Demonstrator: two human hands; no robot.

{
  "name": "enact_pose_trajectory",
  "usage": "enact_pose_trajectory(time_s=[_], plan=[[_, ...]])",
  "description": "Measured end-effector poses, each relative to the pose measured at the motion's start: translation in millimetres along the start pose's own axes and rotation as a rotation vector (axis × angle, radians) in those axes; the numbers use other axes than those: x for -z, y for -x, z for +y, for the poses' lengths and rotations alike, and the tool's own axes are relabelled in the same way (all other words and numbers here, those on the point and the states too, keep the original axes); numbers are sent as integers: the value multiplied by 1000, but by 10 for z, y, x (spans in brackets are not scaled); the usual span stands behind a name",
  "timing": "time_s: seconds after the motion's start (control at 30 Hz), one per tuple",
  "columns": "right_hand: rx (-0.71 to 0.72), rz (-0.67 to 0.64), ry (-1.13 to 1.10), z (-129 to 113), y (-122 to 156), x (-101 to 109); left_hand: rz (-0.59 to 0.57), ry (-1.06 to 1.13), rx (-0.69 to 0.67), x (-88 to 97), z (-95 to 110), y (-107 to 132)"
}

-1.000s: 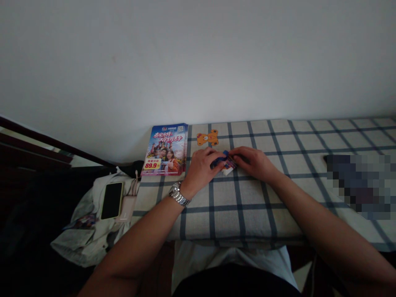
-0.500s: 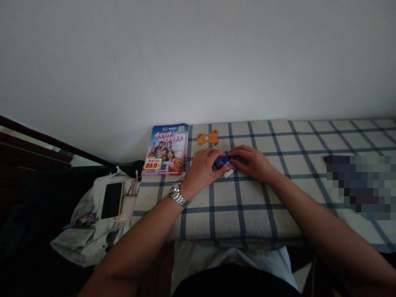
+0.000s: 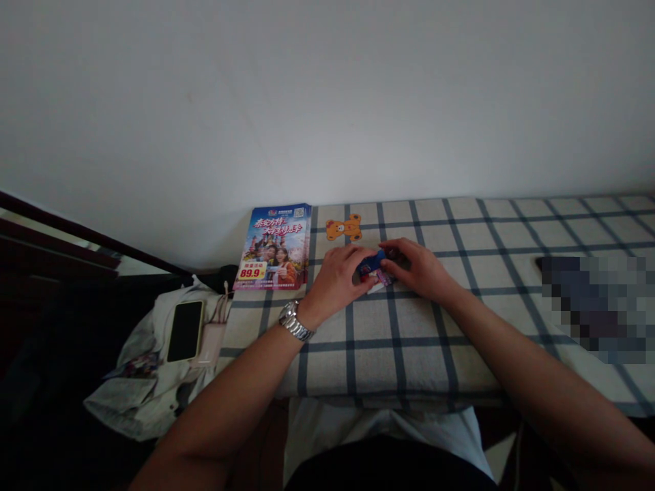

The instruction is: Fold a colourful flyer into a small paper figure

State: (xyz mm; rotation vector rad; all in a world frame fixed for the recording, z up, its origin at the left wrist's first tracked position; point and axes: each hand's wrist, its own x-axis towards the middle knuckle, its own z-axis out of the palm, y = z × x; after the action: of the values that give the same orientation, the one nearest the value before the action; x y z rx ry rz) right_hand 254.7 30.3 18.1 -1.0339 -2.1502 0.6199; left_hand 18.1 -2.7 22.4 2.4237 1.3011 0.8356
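A small folded leaflet (image 3: 372, 266), printed in blue and pink with a white edge, is between my two hands on the checked tablecloth (image 3: 322, 368). My left hand (image 3: 336, 276) grips its left side, with the thumb along the near edge. At the far right corner, the fingers of my right hand (image 3: 417, 267) pinch the paper. Both hands cover part of the leaflet, so its full shape is hidden. Just beyond them lies a flat orange bear figure (image 3: 344, 228).
A stack of colourful flyers (image 3: 276, 247) lies at the far left of the table, against the wall. Lower left, a phone (image 3: 185, 331) rests on pale cloth (image 3: 136, 402) beside the table. A pixelated dark area (image 3: 588, 300) is at the right.
Both hands have shifted very slightly around the leaflet. More of its blue and pink print shows between my fingers. Everything else is unmoved.
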Motion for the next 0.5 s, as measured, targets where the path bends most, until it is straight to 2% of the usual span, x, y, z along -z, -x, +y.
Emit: enact_pose_trajectory(time_s=[0.13, 0.5], plan=[[29, -35, -16, 19, -12, 9, 6, 17, -1, 1, 8, -1], [-52, -14, -111, 37, 6, 4, 38, 8, 66, -5, -8, 4]])
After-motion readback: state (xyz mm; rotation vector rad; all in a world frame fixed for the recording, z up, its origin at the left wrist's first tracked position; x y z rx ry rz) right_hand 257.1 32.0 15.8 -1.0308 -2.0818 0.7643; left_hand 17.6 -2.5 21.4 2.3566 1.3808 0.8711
